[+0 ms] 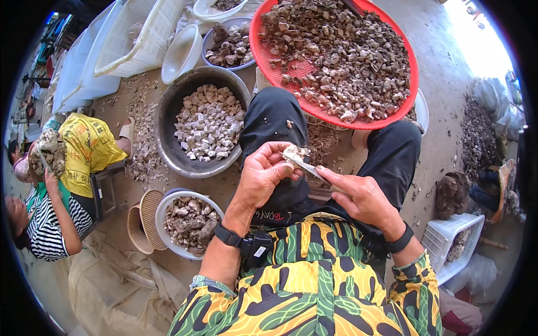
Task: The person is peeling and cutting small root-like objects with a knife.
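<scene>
Above my lap my left hand [262, 172] pinches a small, rough, pale lump [297, 151] between thumb and fingers. The handle of a small knife [309, 167] is in my right hand [358, 196], its thumb stretched along it. The blade reaches left and touches the lump or lies right against it; the exact contact is too small to tell. Just beyond my knees a round red sieve tray [416, 73] carries many brown and whitish lumps. Left of my knee stands a dark round basin [165, 137] with paler, cleaner-looking pieces.
A white bowl [162, 227] of rough brown chunks stands near my left forearm, beside tan slippers [138, 229]. White plastic crates [120, 56] line the far left. Another person [56, 213] sits at left, holding a big lump. A white basket [476, 227] is at right.
</scene>
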Motion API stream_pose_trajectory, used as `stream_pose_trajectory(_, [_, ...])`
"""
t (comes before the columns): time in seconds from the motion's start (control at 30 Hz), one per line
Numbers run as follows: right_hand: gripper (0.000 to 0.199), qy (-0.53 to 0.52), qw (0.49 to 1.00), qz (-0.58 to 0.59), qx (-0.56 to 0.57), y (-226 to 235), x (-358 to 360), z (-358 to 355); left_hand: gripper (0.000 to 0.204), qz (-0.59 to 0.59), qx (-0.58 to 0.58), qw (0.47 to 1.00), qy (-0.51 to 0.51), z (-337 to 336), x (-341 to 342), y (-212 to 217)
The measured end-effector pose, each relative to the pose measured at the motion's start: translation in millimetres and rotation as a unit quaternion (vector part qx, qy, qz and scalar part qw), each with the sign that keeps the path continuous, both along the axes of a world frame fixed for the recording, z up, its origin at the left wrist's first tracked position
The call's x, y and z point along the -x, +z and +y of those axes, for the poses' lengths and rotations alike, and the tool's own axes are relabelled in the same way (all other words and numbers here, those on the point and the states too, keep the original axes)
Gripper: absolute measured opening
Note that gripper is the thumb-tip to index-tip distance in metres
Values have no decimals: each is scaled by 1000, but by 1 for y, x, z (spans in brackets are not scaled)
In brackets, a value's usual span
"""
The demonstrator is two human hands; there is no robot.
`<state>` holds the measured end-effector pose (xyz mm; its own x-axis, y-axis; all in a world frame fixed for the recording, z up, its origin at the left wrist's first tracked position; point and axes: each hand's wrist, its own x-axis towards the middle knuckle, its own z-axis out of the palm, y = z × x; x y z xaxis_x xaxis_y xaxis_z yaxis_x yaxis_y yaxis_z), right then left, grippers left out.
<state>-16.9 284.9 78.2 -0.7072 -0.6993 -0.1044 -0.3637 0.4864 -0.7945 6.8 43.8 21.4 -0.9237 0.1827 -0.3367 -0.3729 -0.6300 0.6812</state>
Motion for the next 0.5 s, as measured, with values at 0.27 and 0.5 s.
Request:
stream_pose_trajectory(0.27, [62, -7, 998, 37, -43, -1, 5, -17, 42, -5, -24, 1000, -7, 4, -3, 2])
stream_pose_trajectory(0.5, [64, -9, 999, 43, -32, 3, -8, 12, 46, 34, -73, 997, 20, 5, -2, -4])
